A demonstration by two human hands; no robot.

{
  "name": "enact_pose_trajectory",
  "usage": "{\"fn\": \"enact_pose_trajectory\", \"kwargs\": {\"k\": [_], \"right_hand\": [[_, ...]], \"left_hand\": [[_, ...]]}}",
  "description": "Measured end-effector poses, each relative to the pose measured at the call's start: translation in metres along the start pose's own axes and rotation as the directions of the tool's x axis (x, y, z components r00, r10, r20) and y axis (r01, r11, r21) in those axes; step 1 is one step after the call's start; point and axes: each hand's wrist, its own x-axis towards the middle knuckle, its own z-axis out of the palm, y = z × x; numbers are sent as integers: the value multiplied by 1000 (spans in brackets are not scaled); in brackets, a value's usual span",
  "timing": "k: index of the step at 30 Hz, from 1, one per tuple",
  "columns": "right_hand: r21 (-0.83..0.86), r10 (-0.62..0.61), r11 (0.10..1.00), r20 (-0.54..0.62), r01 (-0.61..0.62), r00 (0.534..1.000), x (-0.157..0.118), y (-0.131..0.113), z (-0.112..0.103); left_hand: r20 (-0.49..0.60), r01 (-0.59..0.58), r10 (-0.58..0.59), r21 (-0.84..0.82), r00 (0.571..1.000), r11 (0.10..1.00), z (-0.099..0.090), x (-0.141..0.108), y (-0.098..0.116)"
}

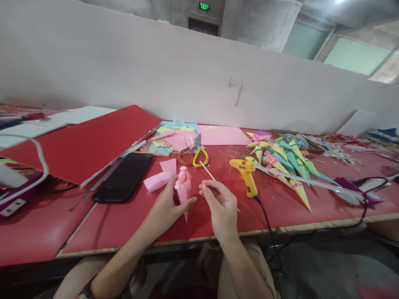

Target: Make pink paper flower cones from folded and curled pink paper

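A pink paper cone with a rolled, knobbed top points downward in my left hand, held between the thumb and fingers. To the right of it, my right hand is closed in a pinch, thumb against fingertips; what sits between them is too small to make out. A thin wooden stick passes behind the right fingers, and I cannot tell whether they grip it or it lies on the table. A pink paper roll and a pink paper piece lie left of the cone.
A yellow glue gun with a clear glue stick and black cord lies right. Beyond are several paper cones. Pliers with red and yellow handles lie ahead. Left are a black phone, red board and power strip.
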Motion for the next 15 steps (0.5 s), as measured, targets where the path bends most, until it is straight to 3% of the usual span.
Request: {"fn": "enact_pose_trajectory", "kwargs": {"k": [5,10,15], "right_hand": [[-35,-56,998,69,58,996,-3,-1,1],[-223,-309,911,186,346,933,-6,-4,0],[-294,-336,874,208,386,919,-6,-3,-1]], "left_hand": [[18,-66,67,-20,998,998,2,-1,-1],[82,-107,116,-114,990,988,6,-3,1],[100,-65,80,-143,992,988,9,-6,2]]}}
